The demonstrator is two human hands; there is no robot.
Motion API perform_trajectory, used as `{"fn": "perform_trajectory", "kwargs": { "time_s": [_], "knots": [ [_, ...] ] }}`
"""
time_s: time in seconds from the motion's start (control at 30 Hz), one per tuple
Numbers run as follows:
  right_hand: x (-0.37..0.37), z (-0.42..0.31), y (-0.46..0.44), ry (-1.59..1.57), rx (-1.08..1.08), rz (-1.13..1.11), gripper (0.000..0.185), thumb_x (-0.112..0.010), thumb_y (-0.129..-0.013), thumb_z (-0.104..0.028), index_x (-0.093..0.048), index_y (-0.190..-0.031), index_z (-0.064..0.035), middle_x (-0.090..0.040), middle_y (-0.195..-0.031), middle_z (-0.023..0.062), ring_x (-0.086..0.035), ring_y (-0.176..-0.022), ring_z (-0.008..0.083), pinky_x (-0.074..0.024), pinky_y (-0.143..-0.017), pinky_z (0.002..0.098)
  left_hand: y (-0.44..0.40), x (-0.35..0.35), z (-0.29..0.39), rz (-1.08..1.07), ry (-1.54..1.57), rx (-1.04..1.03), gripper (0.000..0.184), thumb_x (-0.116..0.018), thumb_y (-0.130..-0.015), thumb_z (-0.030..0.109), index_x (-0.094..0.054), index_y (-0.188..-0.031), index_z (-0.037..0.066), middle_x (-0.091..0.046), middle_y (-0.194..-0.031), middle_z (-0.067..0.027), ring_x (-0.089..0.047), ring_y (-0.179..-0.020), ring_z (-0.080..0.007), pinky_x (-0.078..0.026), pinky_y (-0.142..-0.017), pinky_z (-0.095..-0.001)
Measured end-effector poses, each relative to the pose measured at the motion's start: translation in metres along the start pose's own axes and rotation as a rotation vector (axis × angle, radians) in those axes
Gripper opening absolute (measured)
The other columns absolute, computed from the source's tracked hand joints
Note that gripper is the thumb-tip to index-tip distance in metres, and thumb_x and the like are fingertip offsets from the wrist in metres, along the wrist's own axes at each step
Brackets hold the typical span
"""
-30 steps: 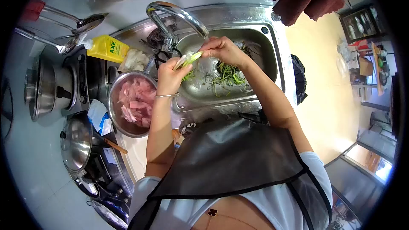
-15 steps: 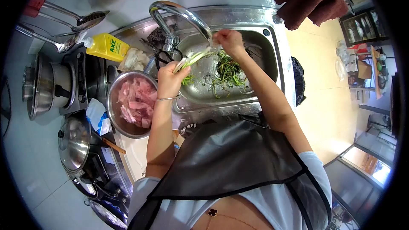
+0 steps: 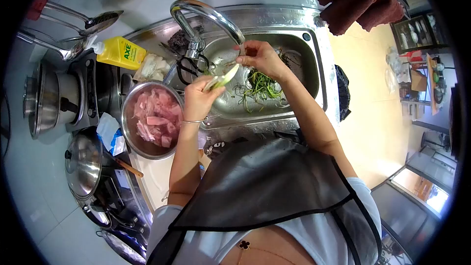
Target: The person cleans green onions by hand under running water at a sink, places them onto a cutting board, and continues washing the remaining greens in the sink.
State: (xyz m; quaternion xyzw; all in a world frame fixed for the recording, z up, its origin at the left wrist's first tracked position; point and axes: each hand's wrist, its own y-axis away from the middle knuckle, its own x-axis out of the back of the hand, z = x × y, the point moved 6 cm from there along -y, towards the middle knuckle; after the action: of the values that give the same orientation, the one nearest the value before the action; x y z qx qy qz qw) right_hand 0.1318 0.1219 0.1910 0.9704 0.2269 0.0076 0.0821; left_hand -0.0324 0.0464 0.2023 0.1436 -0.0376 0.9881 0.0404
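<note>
Over the left part of the metal sink (image 3: 321,83), my left hand (image 3: 200,99) is closed around pale green stalks (image 3: 226,77), whose whitish ends point up and right. My right hand (image 3: 262,59) is beside the stalk ends, under the spout of the faucet (image 3: 208,9). Its thumb and fingers are pinched together; what is between them is too small to make out. Loose green stalks and leaves (image 3: 262,88) lie on the sink floor beneath my right hand.
Left of my left forearm stands a metal bowl of pink meat pieces (image 3: 156,118). Behind it are a yellow bottle (image 3: 120,53) and black-handled scissors (image 3: 187,68). A lidded pan (image 3: 83,164) is at the far left. Brown cloths (image 3: 351,2) hang at the upper right.
My right hand moved away from the stalks toward the faucet, then came back down near their ends. The stalks in my left hand have tilted and shifted slightly right.
</note>
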Motion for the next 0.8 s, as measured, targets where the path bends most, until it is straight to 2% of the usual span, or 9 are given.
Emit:
{"fn": "perform_trajectory", "kwargs": {
  "time_s": [0.03, 0.1, 0.13, 0.23, 0.27, 0.37, 0.5, 0.73, 0.8],
  "knots": [
    [-0.002, 0.002, -0.001, 0.000, 0.001, -0.003, 0.028, -0.063, -0.073, -0.011, -0.056, -0.098, -0.0015, -0.056, -0.076, 0.0026, -0.052, -0.069, 0.0075, -0.0443, -0.065, 0.0207, -0.001, -0.002, -0.001, 0.002, -0.001, 0.001, 0.021, -0.065, -0.068, 0.003, -0.061, -0.088, -0.002, -0.058, -0.079, -0.0057, -0.053, -0.069, -0.0090, -0.042, -0.062, -0.0219],
    [-0.007, -0.002, -0.002, 0.047, 0.193, 0.001, 0.022, -0.061, -0.071, 0.000, -0.057, -0.092, -0.0002, -0.059, -0.076, 0.0059, -0.055, -0.070, 0.0105, -0.0461, -0.063, 0.0241, -0.002, -0.022, -0.013, -0.146, 0.288, 0.254, 0.025, -0.064, -0.072, 0.010, -0.058, -0.092, -0.004, -0.056, -0.077, -0.0020, -0.050, -0.067, -0.0094, -0.042, -0.064, -0.0226],
    [-0.014, -0.006, 0.000, 0.201, 0.193, -0.026, 0.021, -0.059, -0.073, -0.001, -0.055, -0.094, 0.0025, -0.058, -0.078, 0.0046, -0.054, -0.075, 0.0092, -0.0461, -0.069, 0.0234, -0.008, -0.025, -0.018, -0.124, 0.274, 0.292, 0.025, -0.061, -0.075, 0.015, -0.058, -0.092, -0.003, -0.058, -0.081, -0.0024, -0.048, -0.061, -0.0064, -0.040, -0.056, -0.0205],
    [-0.023, -0.008, 0.003, 0.163, 0.144, 0.038, 0.022, -0.060, -0.072, 0.000, -0.056, -0.093, 0.0030, -0.058, -0.080, 0.0064, -0.055, -0.075, 0.0108, -0.0468, -0.066, 0.0241, -0.026, -0.035, -0.014, -0.156, 0.348, 0.404, 0.021, -0.058, -0.076, 0.017, -0.059, -0.090, 0.001, -0.059, -0.079, -0.0012, -0.043, -0.055, -0.0025, -0.032, -0.046, -0.0175],
    [-0.019, -0.015, 0.004, 0.388, 0.381, 0.150, 0.021, -0.060, -0.070, 0.002, -0.059, -0.091, 0.0002, -0.057, -0.081, 0.0081, -0.056, -0.074, 0.0134, -0.0471, -0.063, 0.0252, -0.030, -0.039, -0.016, -0.120, 0.388, 0.349, 0.018, -0.057, -0.076, 0.017, -0.060, -0.089, 0.004, -0.058, -0.073, 0.0013, -0.039, -0.051, -0.0001, -0.025, -0.042, -0.0158],
    [-0.015, -0.027, 0.015, 0.616, 0.560, 0.274, 0.022, -0.061, -0.067, 0.002, -0.061, -0.089, -0.0036, -0.054, -0.087, 0.0098, -0.056, -0.073, 0.0174, -0.0466, -0.061, 0.0263, -0.034, -0.043, -0.016, -0.058, 0.406, 0.433, 0.018, -0.057, -0.076, 0.016, -0.060, -0.090, 0.005, -0.057, -0.070, 0.0013, -0.039, -0.051, -0.0011, -0.026, -0.042, -0.0156],
    [-0.012, -0.022, 0.023, 0.648, 0.746, 0.404, 0.023, -0.064, -0.062, 0.002, -0.062, -0.083, -0.0050, -0.047, -0.096, 0.0100, -0.054, -0.071, 0.0211, -0.0456, -0.060, 0.0281, -0.034, -0.051, -0.023, -0.118, 0.522, 0.581, 0.013, -0.056, -0.077, 0.016, -0.059, -0.084, 0.006, -0.055, -0.066, 0.0009, -0.042, -0.048, -0.0020, -0.026, -0.040, -0.0158],
    [-0.010, -0.017, 0.021, 0.860, 0.853, 0.373, 0.019, -0.062, -0.063, 0.001, -0.053, -0.080, -0.0018, -0.047, -0.088, 0.0109, -0.050, -0.078, 0.0260, -0.0443, -0.063, 0.0309, -0.028, -0.057, -0.023, -0.143, 0.627, 0.645, 0.015, -0.055, -0.077, 0.017, -0.059, -0.084, 0.005, -0.053, -0.063, 0.0003, -0.037, -0.042, -0.0022, -0.024, -0.037, -0.0165],
    [0.017, -0.010, 0.011, 1.103, 0.761, 0.647, 0.012, -0.058, -0.067, 0.000, -0.050, -0.076, -0.0016, -0.048, -0.081, 0.0118, -0.049, -0.078, 0.0296, -0.0417, -0.065, 0.0360, -0.021, -0.059, -0.024, -0.243, 0.564, 0.662, 0.019, -0.054, -0.078, 0.017, -0.059, -0.090, 0.003, -0.053, -0.062, -0.0001, -0.036, -0.042, -0.0021, -0.024, -0.037, -0.0163]
  ]
}}
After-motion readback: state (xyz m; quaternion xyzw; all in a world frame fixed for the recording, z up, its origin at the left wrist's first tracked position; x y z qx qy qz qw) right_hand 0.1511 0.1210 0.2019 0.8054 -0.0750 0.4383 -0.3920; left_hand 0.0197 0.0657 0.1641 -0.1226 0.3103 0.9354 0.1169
